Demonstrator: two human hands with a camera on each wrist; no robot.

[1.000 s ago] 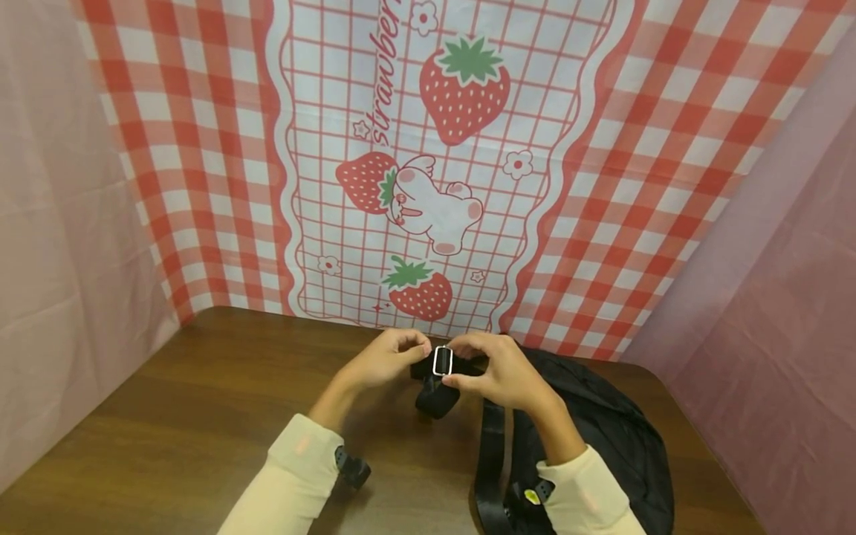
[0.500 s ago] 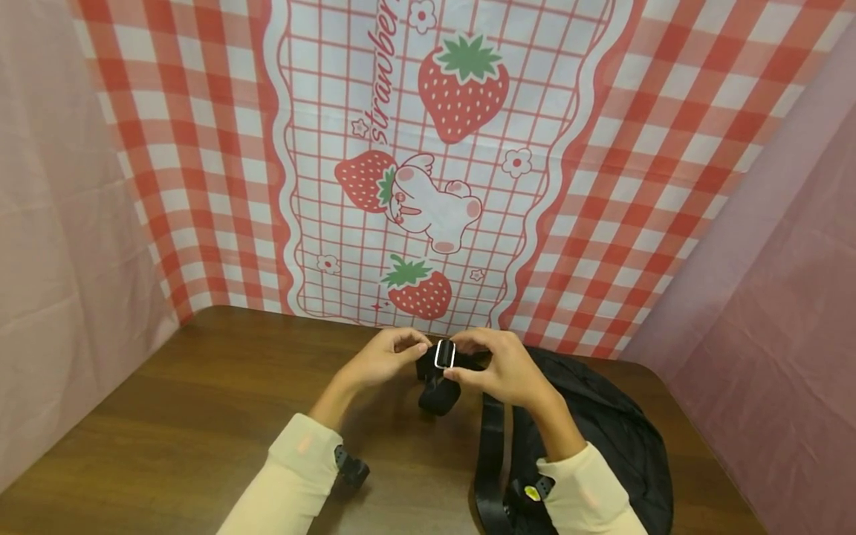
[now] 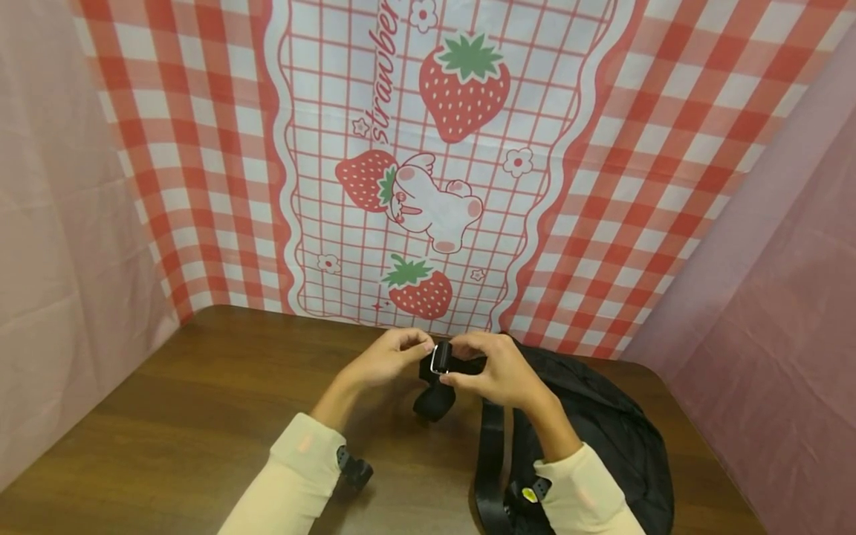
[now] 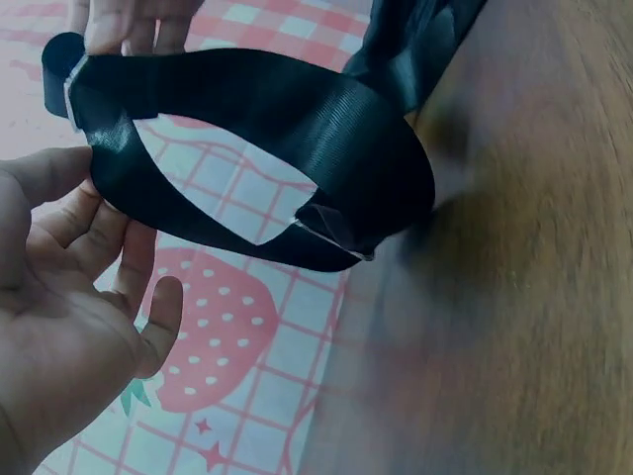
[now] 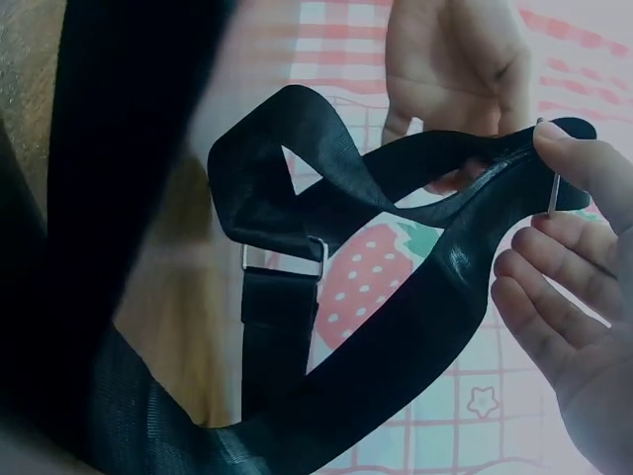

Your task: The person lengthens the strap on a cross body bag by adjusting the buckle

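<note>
Above the table, both hands hold a black webbing strap [image 3: 433, 401] at a silver rectangular slider buckle [image 3: 436, 360]. My left hand [image 3: 388, 362] pinches the strap just left of the buckle. My right hand [image 3: 501, 369] grips the buckle's frame between thumb and fingers, as the right wrist view shows. A short fold of strap [image 5: 574, 129] stands out through the buckle there. The rest of the strap hangs in a loop, with a second metal ring [image 5: 322, 257] farther along it. In the left wrist view, the strap loop [image 4: 247, 89] spreads between the hands and that ring.
A black bag [image 3: 602, 423] lies at the right of the brown wooden table [image 3: 200, 416], partly under the right forearm. Another black strap [image 3: 491, 461] runs along its left side. Behind the table hangs a red-checked strawberry cloth [image 3: 428, 200], with pink drapes at both sides.
The buckle has turned slightly in the fingers, and the fold of strap in it shows more. The hanging strap loop has swung a little to the left. Both hands have barely moved.
</note>
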